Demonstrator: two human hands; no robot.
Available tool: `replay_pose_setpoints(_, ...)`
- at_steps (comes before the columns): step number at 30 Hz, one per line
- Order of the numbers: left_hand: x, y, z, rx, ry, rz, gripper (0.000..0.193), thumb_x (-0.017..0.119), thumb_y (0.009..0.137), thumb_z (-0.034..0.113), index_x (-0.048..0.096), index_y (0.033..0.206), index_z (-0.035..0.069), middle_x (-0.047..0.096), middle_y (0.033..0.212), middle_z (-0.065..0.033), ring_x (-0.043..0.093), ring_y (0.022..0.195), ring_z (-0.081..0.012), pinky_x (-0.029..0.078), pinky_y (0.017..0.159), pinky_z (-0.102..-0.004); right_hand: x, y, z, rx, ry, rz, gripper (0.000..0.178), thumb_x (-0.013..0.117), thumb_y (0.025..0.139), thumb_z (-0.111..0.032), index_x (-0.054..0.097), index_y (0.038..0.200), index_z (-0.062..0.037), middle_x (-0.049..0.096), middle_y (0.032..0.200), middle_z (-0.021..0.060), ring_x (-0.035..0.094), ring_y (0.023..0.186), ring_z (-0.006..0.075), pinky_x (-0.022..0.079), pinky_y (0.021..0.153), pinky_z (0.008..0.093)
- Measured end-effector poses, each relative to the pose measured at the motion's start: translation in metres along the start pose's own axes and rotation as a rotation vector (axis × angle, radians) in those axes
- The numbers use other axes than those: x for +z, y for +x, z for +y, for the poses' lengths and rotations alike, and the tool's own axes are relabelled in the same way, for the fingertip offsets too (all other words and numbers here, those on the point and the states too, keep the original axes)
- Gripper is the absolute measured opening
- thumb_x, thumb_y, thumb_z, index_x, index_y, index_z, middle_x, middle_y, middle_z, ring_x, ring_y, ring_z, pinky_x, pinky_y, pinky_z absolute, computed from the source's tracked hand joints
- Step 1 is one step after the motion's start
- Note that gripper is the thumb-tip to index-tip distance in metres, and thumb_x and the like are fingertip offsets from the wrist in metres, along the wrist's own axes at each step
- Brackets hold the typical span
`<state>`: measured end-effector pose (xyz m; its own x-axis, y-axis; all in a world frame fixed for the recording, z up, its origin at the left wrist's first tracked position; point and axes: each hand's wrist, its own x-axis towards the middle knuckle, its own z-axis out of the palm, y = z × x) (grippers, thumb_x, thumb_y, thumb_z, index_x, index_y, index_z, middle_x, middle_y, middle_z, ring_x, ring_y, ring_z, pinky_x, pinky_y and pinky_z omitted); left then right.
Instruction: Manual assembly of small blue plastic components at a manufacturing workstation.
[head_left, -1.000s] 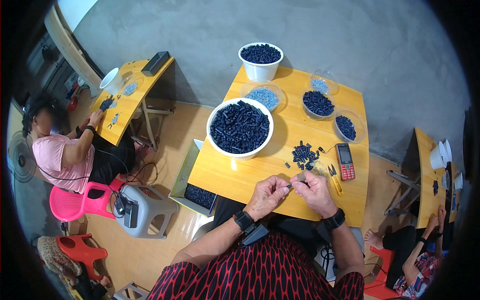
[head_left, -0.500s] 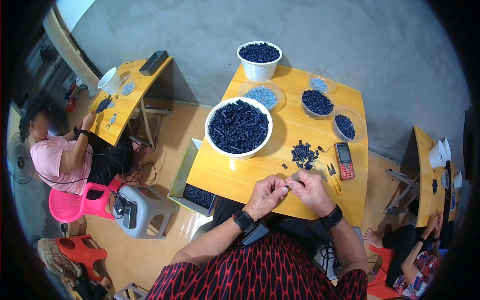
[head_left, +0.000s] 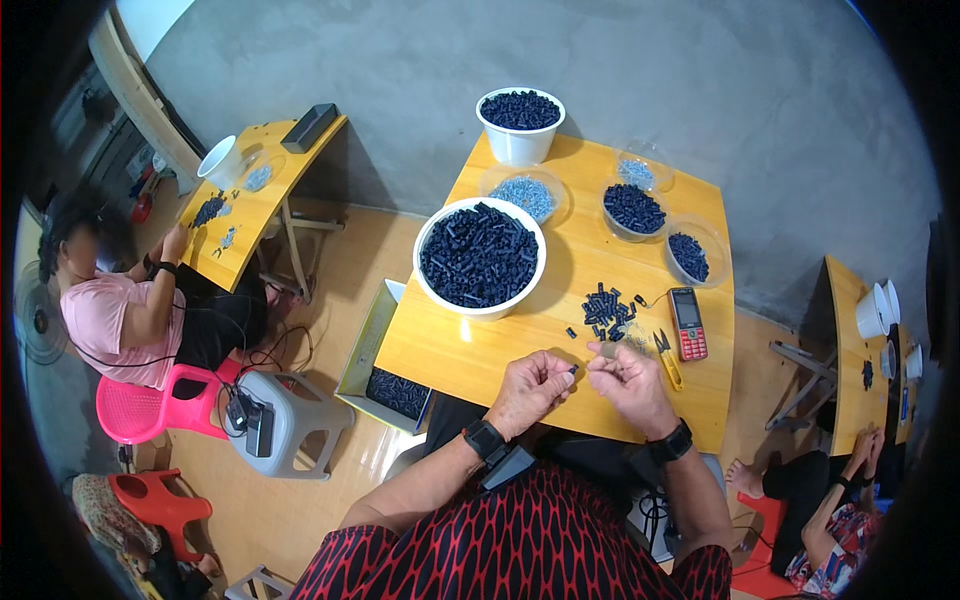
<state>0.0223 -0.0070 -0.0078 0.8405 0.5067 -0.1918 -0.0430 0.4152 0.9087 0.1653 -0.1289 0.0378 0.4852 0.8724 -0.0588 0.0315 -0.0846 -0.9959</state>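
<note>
My left hand is closed in a pinch over the near edge of the wooden table. A small dark plastic piece shows at its thumb and fingertip. Just to the right, my right hand is apart from it, its fingers bent and the thumb and forefinger slightly separated; I see nothing between them. A greyish cover wraps one of its fingers. Beyond the hands lies a loose pile of short dark tubular pieces, with tiny metal bits scattered beside it. Yellow-handled thread snips lie right of my right hand.
A red keypad phone lies by the snips. White buckets of dark pieces and clear tubs stand farther back. An open box sits left of the table. Co-workers sit at side tables.
My right hand has drawn away from my left toward the right, and its thumb and forefinger have parted. My left hand stays nearly in place, and the dark piece now shows at its fingertips.
</note>
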Motion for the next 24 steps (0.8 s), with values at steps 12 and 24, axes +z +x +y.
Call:
replay_pose_setpoints(12,-0.001,0.003,-0.004,-0.048,-0.074,-0.042,0.013,0.065,0.094,0.012,0.064,0.097,-0.001,0.065,0.085,-0.0044,0.059,0.075,-0.0089,0.051,0.069,-0.0237,0.018,-0.001,-0.002,-0.486,-0.668,0.006,0.023,0.072,0.078,-0.004,0.061,0.097,0.0034,0.060,0.080,0.0157,0.063,0.067,0.0293,0.051,0.059,0.0368)
replay_pose_setpoints(24,-0.003,0.001,-0.001,-0.073,0.006,-0.080,0.010,0.061,0.095,0.007,0.064,0.097,-0.003,0.065,0.088,-0.0049,0.058,0.075,-0.0080,0.051,0.069,-0.0235,0.019,-0.003,0.004,-0.447,-0.629,0.027,0.019,0.071,0.078,-0.004,0.057,0.090,0.0017,0.059,0.081,0.0185,0.061,0.073,0.0394,0.051,0.061,0.0431)
